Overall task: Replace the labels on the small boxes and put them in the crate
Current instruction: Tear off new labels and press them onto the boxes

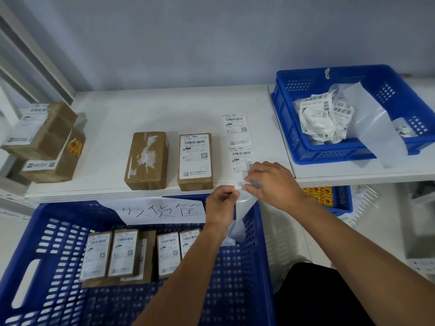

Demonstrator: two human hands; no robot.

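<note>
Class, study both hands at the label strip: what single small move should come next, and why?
Probably finish peeling the nearest label off the label strip and carry it to the bare box. The left hand pinches the backing paper while the right hand pinches that label. The bare box shows only torn residue, and the labelled box beside it is done.

We saw the left box point(146, 161) brown with white torn patches, the right box point(195, 184) brown under a white, black-barcoded label point(195, 156), and the near crate point(235, 267) and far crate point(289, 128) blue.
</note>
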